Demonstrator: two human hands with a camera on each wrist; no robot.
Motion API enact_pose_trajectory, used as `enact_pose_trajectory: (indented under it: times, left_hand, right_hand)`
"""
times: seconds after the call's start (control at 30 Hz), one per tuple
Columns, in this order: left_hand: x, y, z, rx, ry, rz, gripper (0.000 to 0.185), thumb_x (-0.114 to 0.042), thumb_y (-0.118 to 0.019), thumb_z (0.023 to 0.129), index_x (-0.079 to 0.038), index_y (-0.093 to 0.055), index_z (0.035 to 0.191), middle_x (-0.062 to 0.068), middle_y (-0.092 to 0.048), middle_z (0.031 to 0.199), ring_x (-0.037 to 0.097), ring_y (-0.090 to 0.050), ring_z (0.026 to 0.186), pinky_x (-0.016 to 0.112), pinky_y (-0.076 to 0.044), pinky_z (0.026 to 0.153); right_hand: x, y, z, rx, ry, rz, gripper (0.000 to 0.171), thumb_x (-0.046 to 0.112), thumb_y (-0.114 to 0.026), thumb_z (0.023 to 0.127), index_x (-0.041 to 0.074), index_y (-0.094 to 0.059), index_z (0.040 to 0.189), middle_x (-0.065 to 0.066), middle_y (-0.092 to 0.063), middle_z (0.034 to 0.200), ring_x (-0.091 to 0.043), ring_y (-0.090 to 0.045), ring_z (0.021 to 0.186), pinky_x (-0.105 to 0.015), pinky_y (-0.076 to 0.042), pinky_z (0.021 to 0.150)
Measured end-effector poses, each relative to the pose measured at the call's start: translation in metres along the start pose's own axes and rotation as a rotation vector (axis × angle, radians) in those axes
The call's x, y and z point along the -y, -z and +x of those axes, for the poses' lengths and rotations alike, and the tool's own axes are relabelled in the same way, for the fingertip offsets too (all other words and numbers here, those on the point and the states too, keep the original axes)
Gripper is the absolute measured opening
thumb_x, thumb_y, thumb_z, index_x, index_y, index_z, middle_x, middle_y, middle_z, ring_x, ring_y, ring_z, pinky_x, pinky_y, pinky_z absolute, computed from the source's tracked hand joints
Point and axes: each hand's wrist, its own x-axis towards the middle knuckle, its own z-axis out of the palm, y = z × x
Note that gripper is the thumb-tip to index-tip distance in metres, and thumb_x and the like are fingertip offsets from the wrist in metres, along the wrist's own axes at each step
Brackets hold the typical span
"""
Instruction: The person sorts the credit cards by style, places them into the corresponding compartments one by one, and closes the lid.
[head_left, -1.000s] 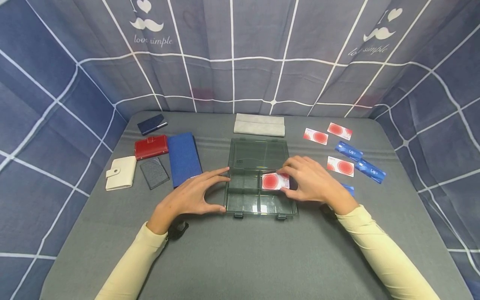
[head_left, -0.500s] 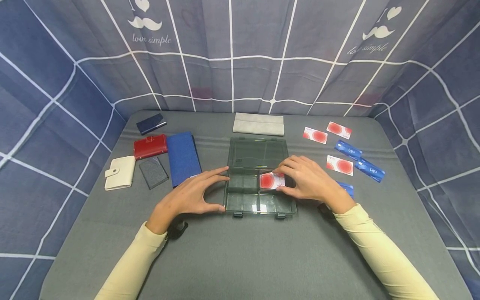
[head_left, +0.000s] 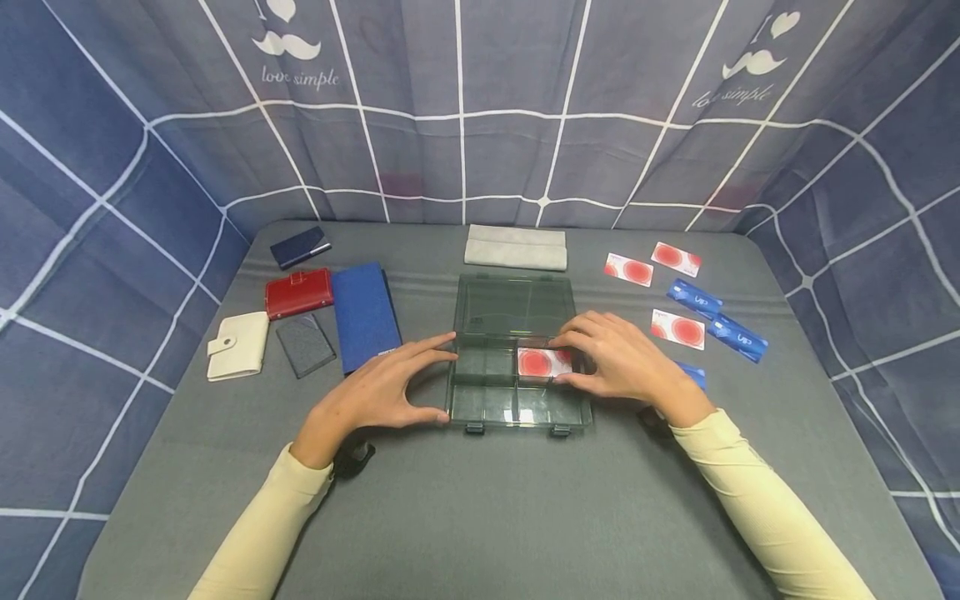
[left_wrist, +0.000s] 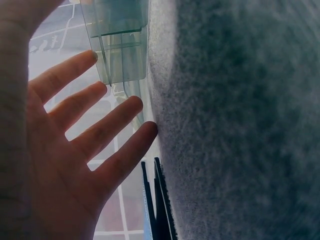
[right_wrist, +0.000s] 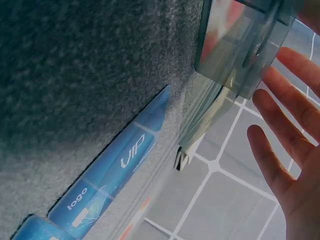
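Card, red and white, lies in the far right compartment of an open tinted plastic box. The right hand straddles the card's right end; whether the grip pinches it cannot be told. The left hand, grip wide, is at the box's left wall. Blue VIP cards lie farther right.

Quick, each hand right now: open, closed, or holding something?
Left hand: open, beside the green box.
Right hand: at the red-and-white card; whether it's gripping can't be told.
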Motion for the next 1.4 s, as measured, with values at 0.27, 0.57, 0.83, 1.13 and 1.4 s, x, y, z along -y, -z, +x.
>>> enact_pose_trajectory:
  times: [0.27,0.57,0.83,1.13,1.4]
  left_hand:
    - [0.001,-0.001,-0.001,0.001,0.004,0.001,0.087,-0.065,-0.084,0.085,-0.023,-0.057,0.156,-0.009,-0.032,0.175,0.026,-0.043,0.155,0.064,-0.039,0.120]
    - [0.001,-0.001,-0.001,-0.015,-0.016,0.012,0.087,-0.065,-0.084,0.085,-0.021,-0.059,0.155,-0.008,-0.033,0.175,0.026,-0.045,0.154,0.064,-0.041,0.119]
    - [0.001,-0.002,-0.002,-0.008,-0.012,0.025,0.086,-0.066,-0.082,0.086,-0.022,-0.058,0.156,-0.008,-0.033,0.175,0.025,-0.045,0.154,0.064,-0.043,0.117]
    - [-0.001,-0.001,-0.002,-0.012,-0.022,0.030,0.085,-0.062,-0.084,0.087,-0.020,-0.057,0.156,-0.007,-0.032,0.176,0.026,-0.046,0.154,0.065,-0.043,0.116]
    - [-0.003,-0.001,-0.002,-0.005,-0.018,0.029,0.086,-0.063,-0.083,0.087,-0.020,-0.057,0.157,-0.007,-0.032,0.176,0.026,-0.045,0.154,0.066,-0.043,0.116]
  right_hand:
    - [-0.012,0.008,-0.011,0.005,-0.124,0.052,0.049,0.041,-0.089,0.086,0.017,-0.076,0.127,0.001,-0.072,0.124,-0.027,-0.068,0.119,-0.053,-0.054,0.099]
    - [-0.036,0.020,-0.030,-0.013,-0.209,0.031,0.058,0.043,-0.091,0.085,0.014,-0.074,0.132,-0.003,-0.073,0.127,-0.033,-0.069,0.121,-0.056,-0.054,0.102]
    - [-0.054,0.027,-0.051,0.009,-0.348,0.036,0.059,0.041,-0.091,0.086,0.015,-0.073,0.135,-0.006,-0.071,0.135,-0.033,-0.069,0.119,-0.058,-0.054,0.099]
    - [-0.075,0.037,-0.075,0.032,-0.484,0.034,0.059,0.039,-0.090,0.087,0.015,-0.071,0.138,-0.008,-0.071,0.135,-0.034,-0.066,0.123,-0.062,-0.053,0.096]
    - [-0.090,0.044,-0.096,0.051,-0.566,0.053,0.061,0.038,-0.089,0.088,0.015,-0.069,0.140,-0.014,-0.067,0.140,-0.039,-0.060,0.131,-0.069,-0.050,0.098]
